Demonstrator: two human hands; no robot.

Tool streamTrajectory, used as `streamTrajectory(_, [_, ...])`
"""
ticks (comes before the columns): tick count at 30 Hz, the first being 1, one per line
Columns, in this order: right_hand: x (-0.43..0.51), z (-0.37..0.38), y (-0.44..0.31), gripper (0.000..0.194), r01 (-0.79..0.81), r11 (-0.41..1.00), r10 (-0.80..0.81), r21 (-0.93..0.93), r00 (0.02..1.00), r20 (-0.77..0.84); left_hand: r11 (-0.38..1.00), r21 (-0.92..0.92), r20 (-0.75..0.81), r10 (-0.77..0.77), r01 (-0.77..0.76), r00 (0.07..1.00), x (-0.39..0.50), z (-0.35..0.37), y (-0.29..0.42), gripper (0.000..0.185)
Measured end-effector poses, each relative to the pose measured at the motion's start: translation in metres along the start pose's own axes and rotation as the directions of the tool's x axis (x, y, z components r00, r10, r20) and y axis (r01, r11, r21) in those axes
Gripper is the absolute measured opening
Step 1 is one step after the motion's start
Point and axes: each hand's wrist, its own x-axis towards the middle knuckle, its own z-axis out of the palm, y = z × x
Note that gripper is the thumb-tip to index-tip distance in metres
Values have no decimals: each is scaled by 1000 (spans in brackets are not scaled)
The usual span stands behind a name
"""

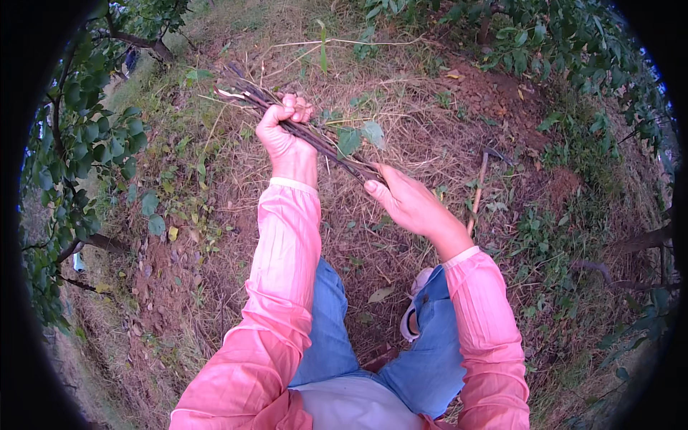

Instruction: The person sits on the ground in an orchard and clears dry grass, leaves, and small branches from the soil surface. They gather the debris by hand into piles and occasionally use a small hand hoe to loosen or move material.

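Observation:
A bundle of thin dark woody stems (322, 144) slants from upper left to lower right in front of me, with dry stalks and a few green leaves (349, 141) among it. My left hand (287, 134) is closed around its upper part, and the frayed, broken ends stick out beyond the fist. At the lower right end, my right hand (406, 201) holds the stems between thumb and fingers. The fingers' far side is hidden. On the ground beyond my right wrist lies a hoe-like tool with a wooden handle (478, 193) and a dark metal head (499, 156).
Dry grass and weeds (344, 215) cover the ground around my legs. Bare reddish soil (500, 99) shows at the upper right. Leafy tree branches (80, 145) hang at the left, with others (586, 48) at the upper right. A bare branch (639, 242) reaches in from the right.

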Motion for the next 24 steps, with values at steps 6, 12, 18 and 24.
streamTrajectory(6, [12, 2, 1, 47, -141, 927, 121, 348, 990, 77, 997, -71, 105, 2, 5, 994, 0, 6, 9, 29])
streamTrajectory(12, [4, -6, -2, 61, -288, 882, 238, 374, 955, 176, 999, -41, 165, 27, -21, 986, -1, 10, 12, 35])
streamTrajectory(18, [-7, -15, 18, 82, 56, 973, -58, 224, 998, 0, 999, -28, 142, 33, -29, 989, 9, -7, 28, 33])
streamTrajectory(24, [-9, -9, 14, 68, -121, 975, 87, 185, 980, 180, 995, -40, 246, -83, 95, 966, 31, -38, 40, 32])
